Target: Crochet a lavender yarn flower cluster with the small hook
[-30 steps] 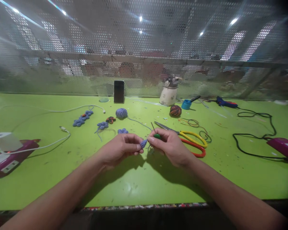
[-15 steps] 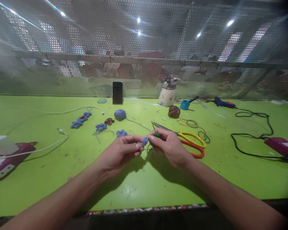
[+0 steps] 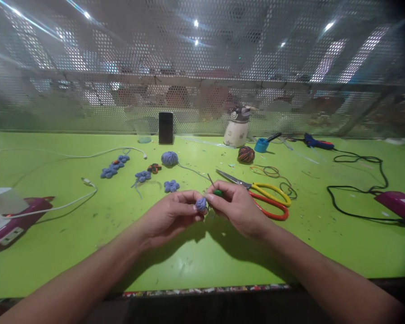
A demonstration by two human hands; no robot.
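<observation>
Between the thumb and fingers of my left hand (image 3: pixel 175 211) is a small blue-purple piece of crochet (image 3: pixel 201 204). My right hand (image 3: pixel 232 204) grips a crochet hook (image 3: pixel 217 192) with a green handle part and a thin dark shaft, right beside the piece. A blue-purple yarn strand (image 3: pixel 195 170) runs to the hands from a yarn ball (image 3: pixel 169 158). Just behind my left hand lies a blue-purple crocheted flower (image 3: pixel 171 186). The scissors (image 3: pixel 269 188), with yellow and red handles, rest partly behind my right hand. The hook's tip is too small to make out.
More crocheted flowers (image 3: pixel 143 176) and a joined flower strip (image 3: pixel 115 167) lie to the left. Farther back stand a phone (image 3: pixel 166 128), a bottle (image 3: pixel 236 130), a blue tape roll (image 3: pixel 261 145) and a dark multicoloured yarn ball (image 3: pixel 246 155). Power strips (image 3: pixel 16 225) and cables flank both sides.
The crochet piece has turned and shows more of its rounded face. Both hands have shifted slightly, and the flower behind my left hand is now fully visible.
</observation>
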